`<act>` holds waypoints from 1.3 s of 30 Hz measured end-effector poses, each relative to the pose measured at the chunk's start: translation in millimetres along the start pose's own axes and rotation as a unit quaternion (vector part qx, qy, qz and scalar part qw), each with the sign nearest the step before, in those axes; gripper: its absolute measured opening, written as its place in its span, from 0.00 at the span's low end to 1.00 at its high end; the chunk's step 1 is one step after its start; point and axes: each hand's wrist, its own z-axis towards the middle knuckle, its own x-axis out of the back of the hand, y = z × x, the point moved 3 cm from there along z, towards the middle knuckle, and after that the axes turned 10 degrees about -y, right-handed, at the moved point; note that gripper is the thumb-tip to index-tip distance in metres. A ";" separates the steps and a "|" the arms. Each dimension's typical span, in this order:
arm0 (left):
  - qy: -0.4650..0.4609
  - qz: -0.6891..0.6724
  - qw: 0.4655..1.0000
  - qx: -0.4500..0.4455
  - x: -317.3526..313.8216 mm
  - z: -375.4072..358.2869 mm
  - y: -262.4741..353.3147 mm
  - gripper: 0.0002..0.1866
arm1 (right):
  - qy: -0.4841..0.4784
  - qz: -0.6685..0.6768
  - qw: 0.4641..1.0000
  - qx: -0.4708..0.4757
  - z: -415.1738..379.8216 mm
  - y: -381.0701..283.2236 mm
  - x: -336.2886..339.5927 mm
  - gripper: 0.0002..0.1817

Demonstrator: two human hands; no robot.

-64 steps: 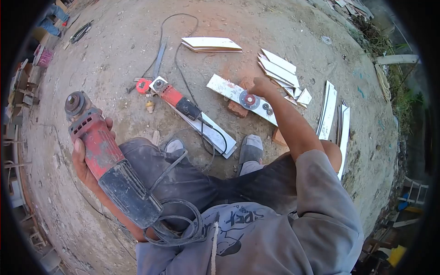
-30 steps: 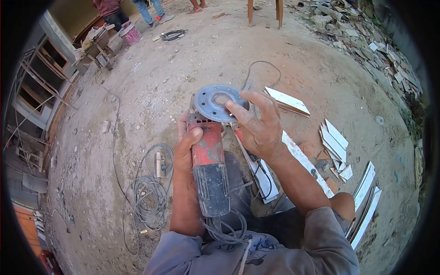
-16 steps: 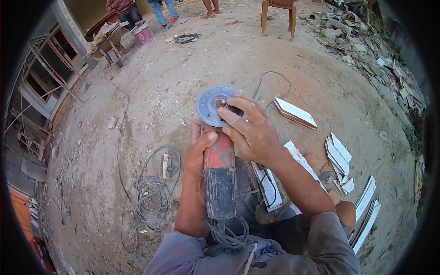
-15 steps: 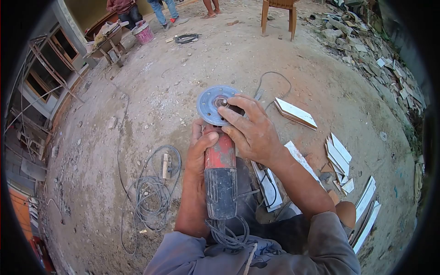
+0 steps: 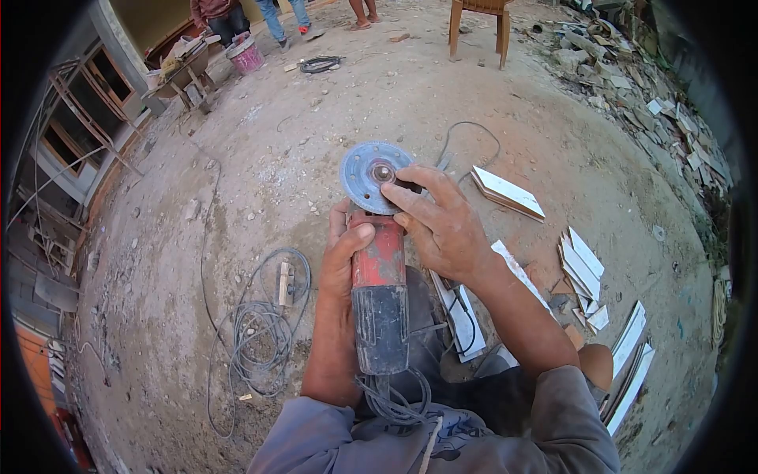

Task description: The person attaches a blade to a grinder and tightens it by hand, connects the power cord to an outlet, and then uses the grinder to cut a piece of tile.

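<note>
Red-black grinder (image 5: 380, 296) mid-frame, long axis near vertical, disc (image 5: 360, 175) end toward top; left hand (image 5: 341, 251) clasps it, right hand (image 5: 446, 229) touches disc, pinch unclear.

Light: soft, even daylight. Disc (image 5: 365, 167) at my fingers (image 5: 412, 205): sharp. Ground (image 5: 379, 103) beyond them: pale, bright. House (image 5: 93, 49) far left of them: bowed by wide lens. Outermost corners: black.

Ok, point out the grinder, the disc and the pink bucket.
Grinder (image 5: 380, 304): head view, on the upper part of its black casing.
Disc (image 5: 361, 174): head view, on its flat face, left of the centre.
Pink bucket (image 5: 247, 58): head view, on its side wall.
</note>
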 end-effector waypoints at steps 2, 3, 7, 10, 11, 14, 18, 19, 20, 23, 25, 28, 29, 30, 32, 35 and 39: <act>0.005 0.023 1.000 -0.006 -0.4 -0.5 0.0 0.32 | 0.000 -0.008 1.000 0.005 -1.3 0.5 -0.7 0.21; -0.002 0.025 1.000 -0.004 0.3 -0.3 0.1 0.33 | 0.000 -0.016 1.000 0.010 -2.6 0.8 -1.5 0.21; -0.001 0.036 0.999 -0.008 -2.3 -0.2 1.3 0.33 | 0.002 0.001 1.000 0.010 -6.4 6.7 -4.8 0.21; 0.003 0.035 0.999 -0.008 -1.5 -0.2 0.8 0.34 | 0.008 -0.001 1.000 0.001 -7.0 7.0 -5.7 0.21; 0.002 0.035 0.999 -0.007 -1.1 0.1 0.3 0.34 | 0.005 0.004 1.000 -0.002 -6.6 6.6 -5.7 0.21; 0.004 0.037 0.999 -0.011 0.2 0.5 0.0 0.35 | -0.001 0.009 1.000 -0.003 -4.9 5.5 -3.6 0.20; 0.003 0.044 0.999 -0.007 1.2 -0.2 1.4 0.35 | -0.023 -0.019 1.000 0.002 -1.5 2.9 1.7 0.19; 0.000 0.049 0.999 -0.005 1.1 -0.3 1.9 0.35 | -0.023 -0.019 1.000 0.001 -1.2 2.7 2.1 0.19; 0.000 0.048 0.999 -0.005 0.0 -0.3 2.3 0.35 | -0.024 -0.040 0.999 0.011 -0.5 2.0 2.5 0.21; 0.003 0.033 0.999 -0.006 -0.8 -0.7 3.0 0.35 | -0.036 -0.095 0.995 0.025 3.1 -0.5 3.6 0.24; -0.005 -0.019 1.000 0.018 5.2 -1.2 1.2 0.41 | -0.048 -0.128 0.990 0.029 4.0 -2.7 2.0 0.25; 0.005 -0.022 1.000 0.014 8.8 -1.6 -0.1 0.40 | -0.081 -0.087 0.993 -0.004 5.0 -3.1 -1.5 0.26; 0.005 -0.022 1.000 0.013 9.5 -1.3 -0.2 0.40 | -0.076 -0.089 0.993 -0.001 5.4 -3.5 -2.3 0.26; 0.004 -0.022 1.000 0.011 10.1 -1.4 -0.2 0.40 | -0.072 -0.090 0.993 0.001 5.4 -3.9 -3.1 0.27; 0.003 -0.022 1.000 0.010 10.6 -2.5 0.2 0.40 | -0.067 -0.092 0.994 0.003 5.3 -4.8 -4.8 0.26; -0.002 -0.024 1.000 0.015 12.5 -2.6 1.8 0.40 | -0.061 -0.105 0.992 0.014 4.9 -4.9 -5.6 0.26; -0.012 -0.029 0.999 0.016 14.7 -1.6 1.3 0.39 | -0.070 -0.110 0.991 0.025 2.4 -4.7 -9.5 0.23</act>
